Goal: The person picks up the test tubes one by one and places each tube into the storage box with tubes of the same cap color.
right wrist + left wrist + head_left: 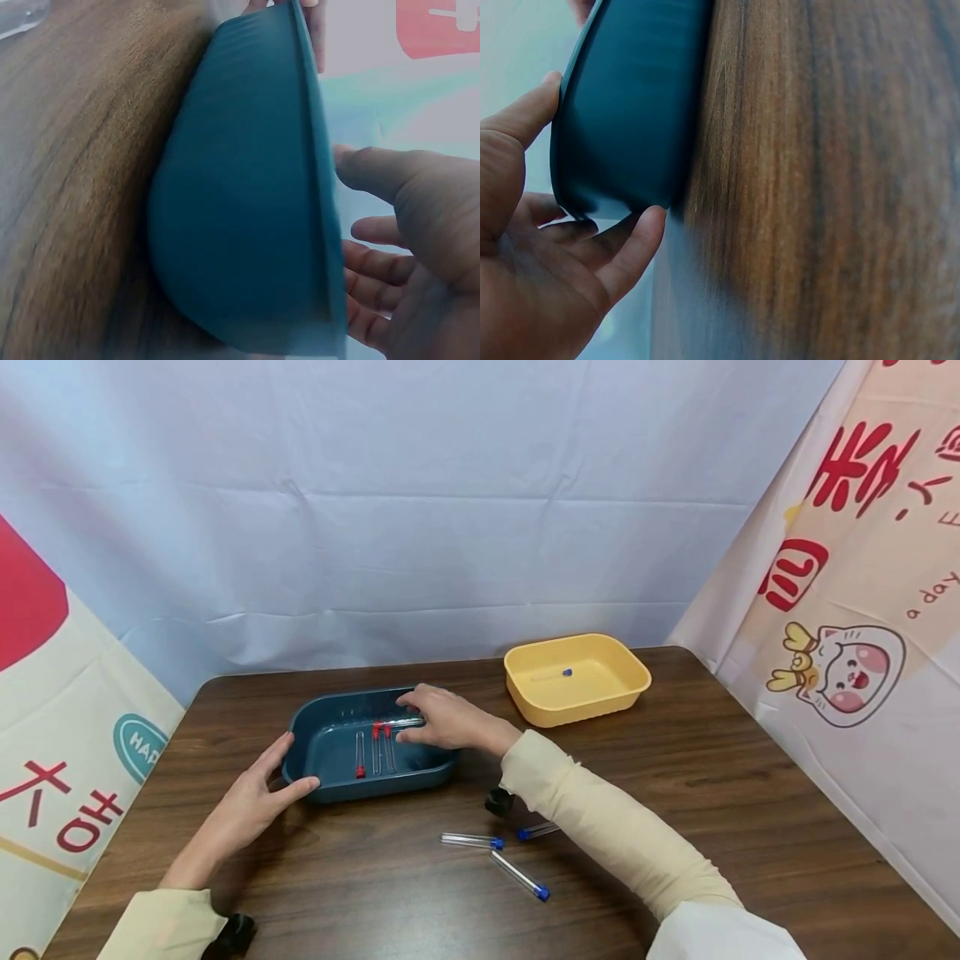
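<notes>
In the head view a dark teal basin [405, 785] stands on the left of the table. Several clear tubes with red caps [360, 756] lie inside it. My left hand [251, 802] rests at its left end, thumb on the near rim and straight fingers along the side; the left wrist view shows those fingers [634, 255] against the corner. Over the basin's right end reaches my right hand [450, 718], thumb and fingers apart, above a red-capped tube lying sideways. In the right wrist view that hand's fingers [375, 270] are partly hidden behind the rim.
A yellow basin [577, 714] stands at the back right, with one blue-capped tube [555, 675] in it. On the table lie blue-capped tubes [472, 841], [521, 877] and a third tube [538, 831], partly behind my right sleeve [615, 827]. A pale cloth hangs behind.
</notes>
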A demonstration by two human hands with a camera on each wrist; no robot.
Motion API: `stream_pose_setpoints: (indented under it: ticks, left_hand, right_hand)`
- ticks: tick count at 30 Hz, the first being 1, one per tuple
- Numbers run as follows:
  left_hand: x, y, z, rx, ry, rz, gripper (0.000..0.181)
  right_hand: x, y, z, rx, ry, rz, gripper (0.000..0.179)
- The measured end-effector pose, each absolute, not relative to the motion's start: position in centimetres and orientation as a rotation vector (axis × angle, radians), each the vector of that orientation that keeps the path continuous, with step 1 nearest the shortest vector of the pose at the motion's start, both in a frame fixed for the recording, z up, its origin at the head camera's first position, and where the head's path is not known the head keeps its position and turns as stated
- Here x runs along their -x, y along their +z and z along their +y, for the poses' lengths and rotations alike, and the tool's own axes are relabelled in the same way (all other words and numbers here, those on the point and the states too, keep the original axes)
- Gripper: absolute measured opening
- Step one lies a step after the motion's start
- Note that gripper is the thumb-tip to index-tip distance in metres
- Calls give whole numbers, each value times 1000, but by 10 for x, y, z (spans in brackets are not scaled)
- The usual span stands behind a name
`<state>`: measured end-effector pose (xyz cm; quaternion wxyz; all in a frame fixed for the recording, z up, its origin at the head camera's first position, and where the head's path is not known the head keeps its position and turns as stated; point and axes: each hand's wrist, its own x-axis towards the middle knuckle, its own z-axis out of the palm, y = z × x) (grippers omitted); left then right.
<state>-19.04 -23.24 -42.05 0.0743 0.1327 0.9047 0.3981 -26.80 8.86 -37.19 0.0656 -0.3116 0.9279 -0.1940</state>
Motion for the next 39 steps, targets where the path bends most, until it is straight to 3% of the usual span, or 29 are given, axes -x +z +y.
stream_pose_setpoints:
  ticks: [22,39]
  left_hand:
    - [190,-421,-233,-404,1183,2724,98]
    - [191,-418,-234,-402,1180,2717,99]
  right_hand:
    - [245,-354,143,998,-780,2837,54]
    - [233,-351,182,883,-844,2880,55]
